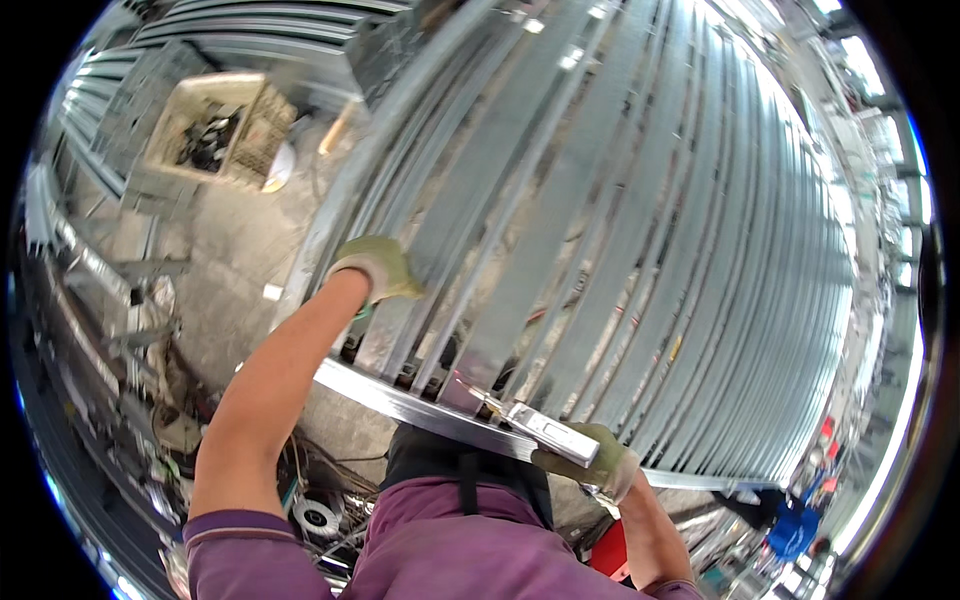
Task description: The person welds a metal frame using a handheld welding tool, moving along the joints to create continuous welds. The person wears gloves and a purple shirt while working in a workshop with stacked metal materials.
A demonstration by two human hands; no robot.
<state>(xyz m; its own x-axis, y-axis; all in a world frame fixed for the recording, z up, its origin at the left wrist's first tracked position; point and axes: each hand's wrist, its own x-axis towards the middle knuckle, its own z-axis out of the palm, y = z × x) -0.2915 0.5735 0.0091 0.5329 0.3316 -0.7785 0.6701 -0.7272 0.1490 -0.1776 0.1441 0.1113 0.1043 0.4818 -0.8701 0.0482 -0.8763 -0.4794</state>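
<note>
Long grey metal channels (pixel 530 200) lie side by side across a metal frame, whose bright front rail (pixel 420 408) runs close to my waist. My left hand (pixel 378 268), in a yellow-green glove, is closed over the leftmost channels near their front ends; its fingertips are partly hidden. My right hand (pixel 603 462), gloved too, is wrapped round a white and silver boxy hand tool (pixel 553 433) just above the front rail. The tool's thin tip points left, toward a channel end with a small reddish spot beside it. I cannot make out the tool's exact kind.
A cream plastic crate (pixel 262 130) with dark small parts stands on the concrete floor at the far left. More metal profiles (pixel 270 30) are stacked behind it. Cables and a white round reel (pixel 315 517) lie below the front rail. Something blue (pixel 793 532) is at the right.
</note>
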